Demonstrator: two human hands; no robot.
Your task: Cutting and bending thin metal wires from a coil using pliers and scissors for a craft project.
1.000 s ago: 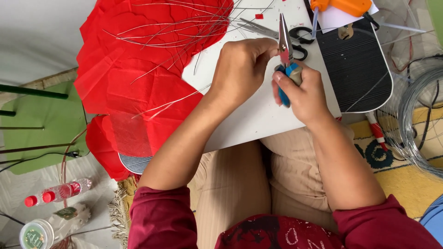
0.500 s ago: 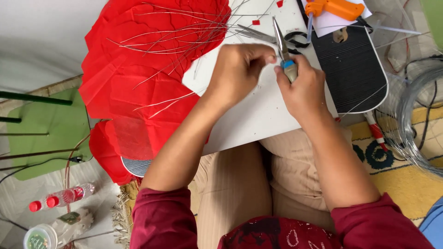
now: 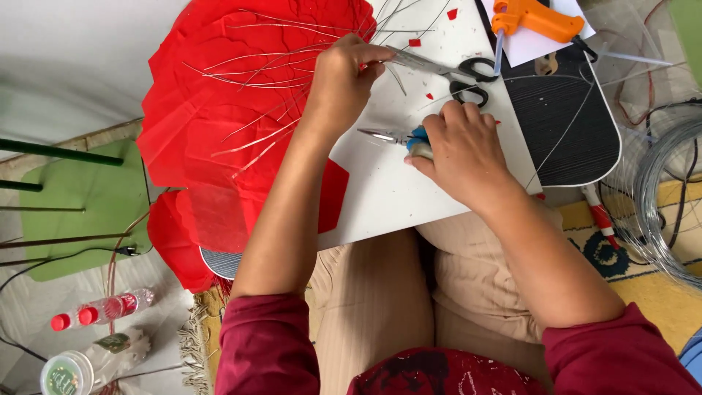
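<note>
Pliers (image 3: 395, 137) lie gripped in the right hand (image 3: 457, 150), on the white surface (image 3: 395, 194). Left hand (image 3: 340, 80) pinches a wire (image 3: 307, 55) over red paper (image 3: 212, 117).

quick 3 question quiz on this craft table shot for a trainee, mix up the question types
1. True or false: the right hand holds the blue-handled pliers.
2. The left hand reaches to: A) the wire pieces on the red paper, B) the orange glue gun, C) the bottles.
3. Fill in: the black-handled ___ lie on the white board beyond the right hand.

Key: 1 true. 2 A. 3 scissors.
</note>
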